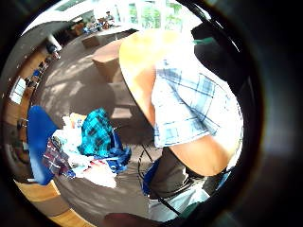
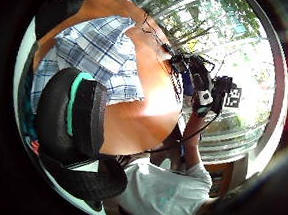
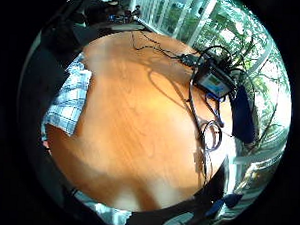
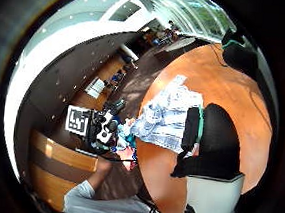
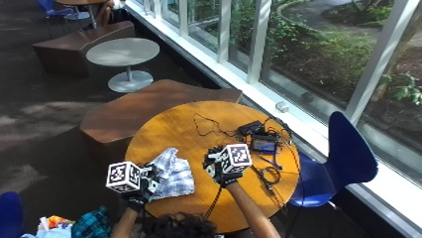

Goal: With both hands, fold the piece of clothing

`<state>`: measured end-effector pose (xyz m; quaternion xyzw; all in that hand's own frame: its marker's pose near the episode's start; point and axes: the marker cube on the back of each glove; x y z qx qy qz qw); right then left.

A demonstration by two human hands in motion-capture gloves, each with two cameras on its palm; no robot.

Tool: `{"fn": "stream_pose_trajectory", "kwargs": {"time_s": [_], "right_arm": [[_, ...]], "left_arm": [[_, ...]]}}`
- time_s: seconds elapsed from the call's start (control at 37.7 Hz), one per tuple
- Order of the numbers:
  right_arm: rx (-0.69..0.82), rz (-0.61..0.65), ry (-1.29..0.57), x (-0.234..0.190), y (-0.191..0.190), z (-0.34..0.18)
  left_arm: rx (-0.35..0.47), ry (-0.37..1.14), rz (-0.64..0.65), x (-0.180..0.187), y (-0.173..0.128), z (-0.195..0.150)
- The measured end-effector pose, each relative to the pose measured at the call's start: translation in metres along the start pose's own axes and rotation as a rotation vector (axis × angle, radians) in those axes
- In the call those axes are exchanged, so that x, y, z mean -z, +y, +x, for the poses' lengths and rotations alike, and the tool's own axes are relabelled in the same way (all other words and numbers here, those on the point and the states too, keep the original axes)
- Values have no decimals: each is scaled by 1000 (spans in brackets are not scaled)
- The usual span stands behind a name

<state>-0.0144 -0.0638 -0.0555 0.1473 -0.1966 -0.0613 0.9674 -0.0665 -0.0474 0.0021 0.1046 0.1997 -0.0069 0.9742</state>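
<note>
While both gloved hands hover above the round wooden desk, the blue-and-white plaid garment lies bunched on the desk's near left part, close to the edge. Just left of the cloth, the left hand has curled fingers that hold nothing. Well to the garment's right, the right hand is raised over bare wood, its fingers likewise bent and off the cloth. A small device with cables sits far right.
</note>
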Motion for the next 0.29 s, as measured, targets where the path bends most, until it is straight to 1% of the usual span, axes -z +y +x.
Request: {"fn": "stream_pose_trajectory", "kwargs": {"time_s": [0.05,0.19,0.29], "right_arm": [[-11,-4,85,-2,3,19],[-70,-25,238,15,15,36],[-96,-39,292,20,20,42]], "left_arm": [[-22,-36,8,1,-1,11],[-71,-117,-12,4,-2,37],[-91,-149,-30,6,-2,47]]}}
